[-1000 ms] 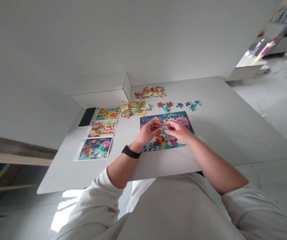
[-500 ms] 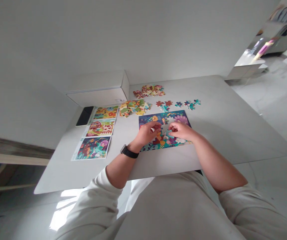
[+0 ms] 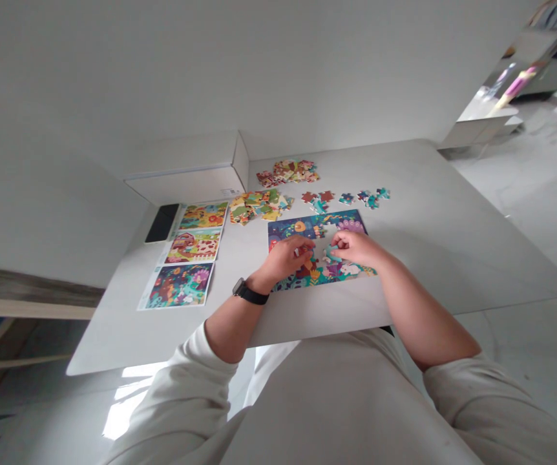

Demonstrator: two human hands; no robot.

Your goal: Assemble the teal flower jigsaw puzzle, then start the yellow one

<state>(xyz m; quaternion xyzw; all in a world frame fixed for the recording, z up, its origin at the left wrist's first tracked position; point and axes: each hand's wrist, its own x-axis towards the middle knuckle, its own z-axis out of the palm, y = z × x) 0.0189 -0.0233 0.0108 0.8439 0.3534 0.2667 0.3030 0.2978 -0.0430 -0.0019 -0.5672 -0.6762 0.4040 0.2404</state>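
A colourful jigsaw puzzle, dark blue along its top and partly filled in, lies on the table with a pale gap around its middle. At the right of that gap, my right hand pinches a teal puzzle piece low over the board. My left hand, with a black watch on its wrist, rests over the left part of the puzzle. Its thumb and fingers are curved but apart, and no piece shows between them. The puzzle surface beneath both hands is partly hidden.
Loose pieces lie beyond the board: teal and brown ones, blue ones, a yellow-green pile and a farther pile. Picture sheets, a phone and a white box occupy the table's left side.
My right hand has shifted slightly to the right with the teal piece, showing more of the gap. My left hand has stayed nearly still. The view has tilted slightly.
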